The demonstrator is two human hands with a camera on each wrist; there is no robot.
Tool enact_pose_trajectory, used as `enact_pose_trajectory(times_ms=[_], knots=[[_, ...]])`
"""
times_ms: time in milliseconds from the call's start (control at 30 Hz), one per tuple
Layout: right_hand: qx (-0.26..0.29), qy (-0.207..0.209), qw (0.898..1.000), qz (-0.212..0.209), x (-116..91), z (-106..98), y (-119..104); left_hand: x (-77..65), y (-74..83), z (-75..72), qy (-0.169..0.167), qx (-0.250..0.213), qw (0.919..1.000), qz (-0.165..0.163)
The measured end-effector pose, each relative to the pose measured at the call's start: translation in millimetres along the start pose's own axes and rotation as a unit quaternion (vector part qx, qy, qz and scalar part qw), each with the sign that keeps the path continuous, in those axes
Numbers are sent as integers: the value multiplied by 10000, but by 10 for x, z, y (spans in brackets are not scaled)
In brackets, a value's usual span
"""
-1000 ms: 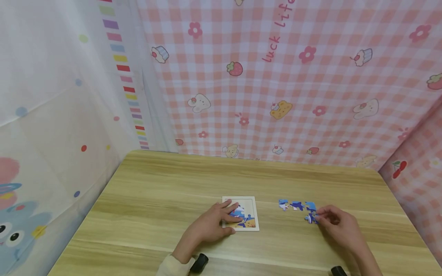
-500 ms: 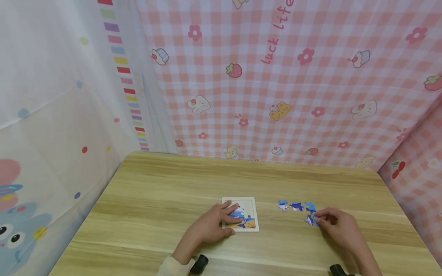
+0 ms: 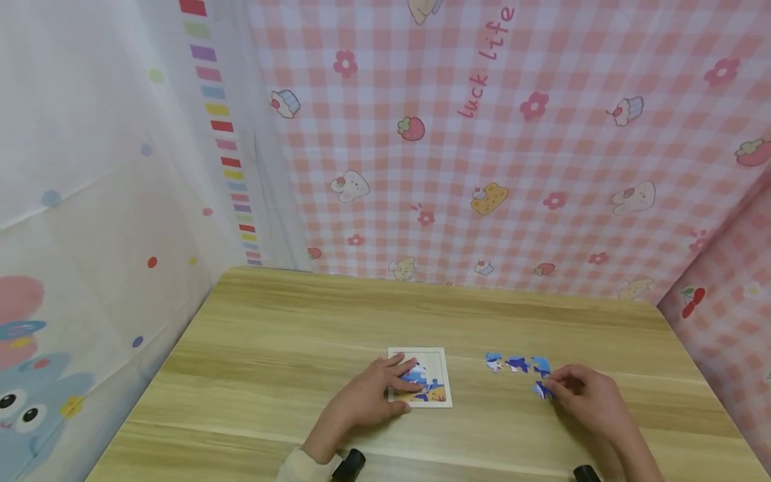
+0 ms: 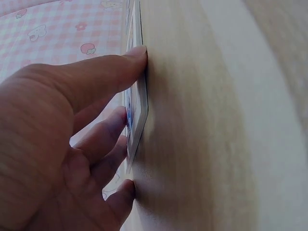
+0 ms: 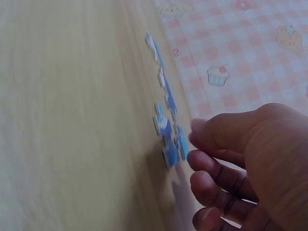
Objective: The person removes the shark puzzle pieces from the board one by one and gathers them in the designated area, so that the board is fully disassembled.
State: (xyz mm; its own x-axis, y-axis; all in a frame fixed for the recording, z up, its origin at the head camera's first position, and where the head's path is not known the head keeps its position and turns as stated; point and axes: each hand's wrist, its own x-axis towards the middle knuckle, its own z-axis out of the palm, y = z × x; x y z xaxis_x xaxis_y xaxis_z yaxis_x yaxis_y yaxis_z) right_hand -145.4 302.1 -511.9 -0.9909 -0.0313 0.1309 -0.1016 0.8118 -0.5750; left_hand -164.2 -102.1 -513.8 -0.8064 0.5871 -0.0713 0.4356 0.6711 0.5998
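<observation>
My left hand [image 3: 366,396] rests with spread fingers over a square puzzle tray [image 3: 448,387], its thumb at the near edge. Assembled blue and yellow pieces [image 3: 435,390] show in the tray's lower part; its upper part is bare, and my fingers cover some of it. To the right, my right hand [image 3: 591,396] bends thumb and fingers beside a loose blue puzzle piece [image 3: 540,390], partly hiding it. In the right wrist view, a gap shows between thumb [image 5: 204,132] and forefinger, and the pieces [image 5: 163,126] lie on the table just past the fingertips.
Other loose pieces [image 3: 518,363] form a row behind the nearest one. The wooden table [image 3: 289,321] meets a pink checked cloth [image 3: 446,167] at the back and a white dotted cloth [image 3: 150,201] at the left. Black wrist straps [image 3: 349,464] sit on both wrists.
The loose piece by my right hand has turned slightly as the fingertips shifted a little to the left. My left hand stays on the tray; the head view tilts up slightly.
</observation>
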Motion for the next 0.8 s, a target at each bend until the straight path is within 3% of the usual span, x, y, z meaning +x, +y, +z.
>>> enact_pose_trajectory(times_ms=[267,533,800], knots=[[246,207,9988,-378,9,124,-236,-10,3,-13,72,81,9999,101],[538,125,9949,-847,59,337,-513,-110,72,-45,196,551,9983,4],[832,-160,9913,-1005,102,458,-720,-175,120,19,220,814,9964,20]])
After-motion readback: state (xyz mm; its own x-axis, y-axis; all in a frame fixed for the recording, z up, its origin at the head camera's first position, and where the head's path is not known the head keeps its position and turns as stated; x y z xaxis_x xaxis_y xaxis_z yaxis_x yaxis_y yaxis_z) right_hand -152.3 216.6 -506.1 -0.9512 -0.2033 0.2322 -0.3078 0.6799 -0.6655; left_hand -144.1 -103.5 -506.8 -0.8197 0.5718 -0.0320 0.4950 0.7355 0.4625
